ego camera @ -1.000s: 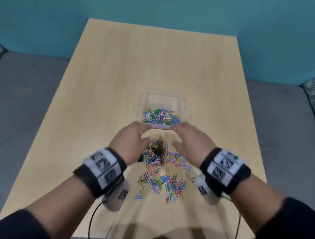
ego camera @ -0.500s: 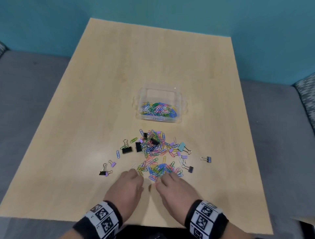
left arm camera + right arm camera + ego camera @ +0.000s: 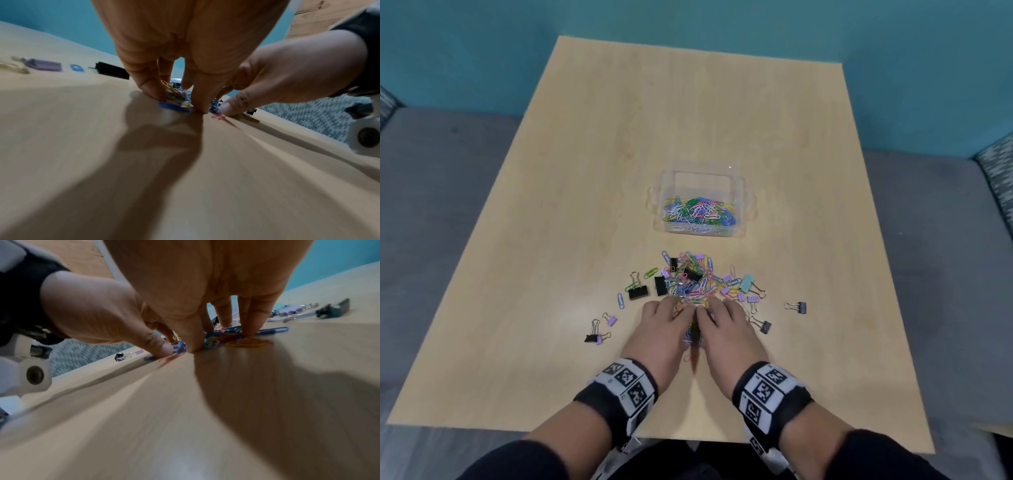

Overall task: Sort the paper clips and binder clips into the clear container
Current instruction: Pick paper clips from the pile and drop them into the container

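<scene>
Low in the centre of the head view, the left hand [image 3: 659, 329] and right hand [image 3: 726, 330] sit side by side, fingers curled down onto the near edge of the heap of thin coloured wire paper clips [image 3: 693, 279]. They gather clips but have lifted none. To do this well, I judge they should scoop inward, fingertips flat on the smooth pale wooden table [image 3: 592, 178], leaving out the boxy black binder clip [image 3: 638, 292]. The clear plastic rectangular container [image 3: 736, 192], already holding clips, stands above the heap.

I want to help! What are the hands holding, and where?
Both hands, left and right, gather loose paper clips between their fingers on the table; nothing is lifted.
</scene>
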